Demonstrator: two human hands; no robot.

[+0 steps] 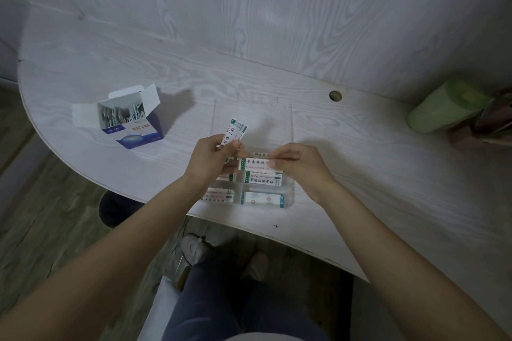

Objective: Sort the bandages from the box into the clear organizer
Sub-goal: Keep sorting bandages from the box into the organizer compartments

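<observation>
**Bandages in both hands over the clear organizer**

Hands meet above a clear organizer [288, 196] that sits near the front edge of a pale wood-grain table [360, 169]. The left hand [213, 163] has its fingers curled round a small bunch of wrapped bandages [235, 130], which stick up and tilt away to the right above the thumb. The right hand [296, 163] pinches one end of a single bandage strip [253, 164] between thumb and fingertips; the strip lies level, its other end reaching toward the left hand, just above the organizer's compartments.

Several compartments already hold bandages: one wrapped strip [263, 177] lies just below the held one, another [263, 199] in the front right cell, and more [217, 195] in the front left cell, partly hidden by the left wrist. How the further cells are filled cannot be told under the hands.

The open bandage box [138, 133], blue and white with its flaps up, stands well apart to the left on the table, more strips standing in it. A green container [440, 111] lies at the far right.
</observation>
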